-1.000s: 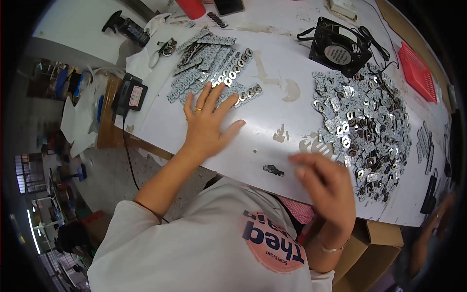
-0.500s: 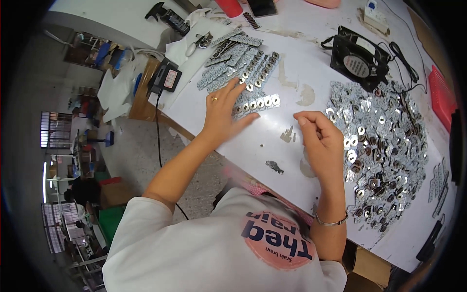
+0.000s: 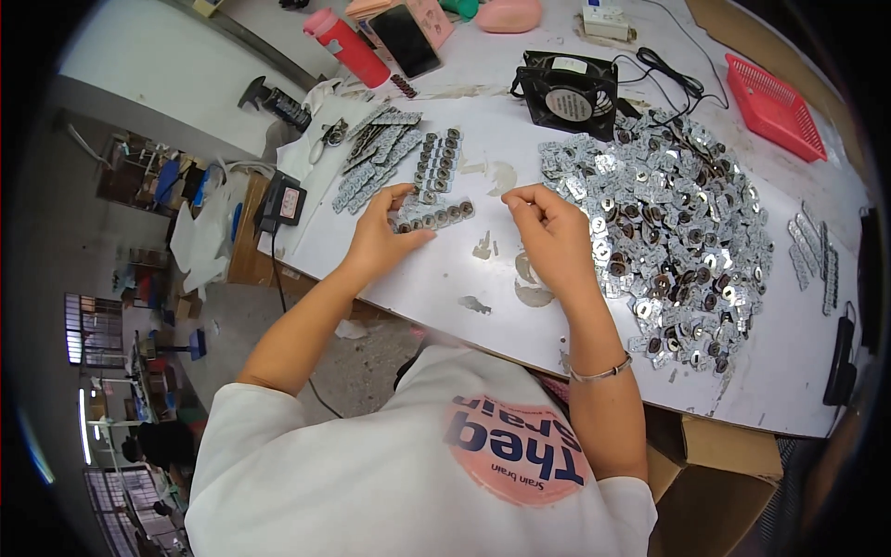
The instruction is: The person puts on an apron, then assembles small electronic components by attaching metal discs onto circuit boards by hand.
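We see the left hand (image 3: 379,230) wide, thumb and fingers apart at the left end of a metal-disc strip (image 3: 442,216), its long axis running rightward and slightly away. Beyond that hand, two more strips (image 3: 447,160) point away from us. The right hand (image 3: 554,232), beside a heap of metal parts (image 3: 682,241), is pinched narrow; we cannot tell whether it holds anything.

Right hand (image 3: 549,230) farther over the table (image 3: 422,290) than 1 second ago, left hand (image 3: 379,234) more curled
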`<act>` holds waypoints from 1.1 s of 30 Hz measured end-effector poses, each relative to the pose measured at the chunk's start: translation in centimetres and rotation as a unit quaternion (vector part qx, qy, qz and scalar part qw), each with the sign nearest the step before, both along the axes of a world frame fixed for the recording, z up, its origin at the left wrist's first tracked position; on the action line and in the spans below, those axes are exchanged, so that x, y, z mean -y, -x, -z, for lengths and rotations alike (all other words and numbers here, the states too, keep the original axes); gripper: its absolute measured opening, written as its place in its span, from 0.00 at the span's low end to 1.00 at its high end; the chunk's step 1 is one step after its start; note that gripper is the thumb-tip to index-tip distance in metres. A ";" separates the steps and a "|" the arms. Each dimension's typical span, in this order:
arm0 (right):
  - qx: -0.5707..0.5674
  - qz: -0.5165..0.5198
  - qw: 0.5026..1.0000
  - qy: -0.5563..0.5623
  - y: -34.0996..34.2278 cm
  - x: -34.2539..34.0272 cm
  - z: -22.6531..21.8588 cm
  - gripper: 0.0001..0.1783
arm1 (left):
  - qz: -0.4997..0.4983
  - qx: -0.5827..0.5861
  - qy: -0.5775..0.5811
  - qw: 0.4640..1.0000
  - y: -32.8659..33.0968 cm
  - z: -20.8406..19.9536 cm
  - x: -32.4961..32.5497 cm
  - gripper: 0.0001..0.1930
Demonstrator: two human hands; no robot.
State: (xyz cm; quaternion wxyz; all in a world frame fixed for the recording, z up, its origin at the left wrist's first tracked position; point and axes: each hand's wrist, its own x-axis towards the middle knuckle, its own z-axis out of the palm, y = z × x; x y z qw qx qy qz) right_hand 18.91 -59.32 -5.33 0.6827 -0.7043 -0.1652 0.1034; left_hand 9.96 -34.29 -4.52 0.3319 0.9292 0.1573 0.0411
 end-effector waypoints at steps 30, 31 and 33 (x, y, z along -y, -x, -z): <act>0.362 -0.318 0.715 0.506 -4.9 -6.6 -4.6 0.35 | 0.017 0.191 -0.158 0.969 -1.3 4.6 -1.4 0.10; 0.375 -0.329 0.707 0.501 -4.6 -7.5 -5.0 0.35 | 0.017 0.185 -0.137 0.973 -1.1 4.5 -1.8 0.11; 0.373 -0.297 0.706 0.524 -4.0 -8.6 -5.4 0.32 | 0.027 0.161 -0.098 0.982 -0.5 3.6 -3.2 0.11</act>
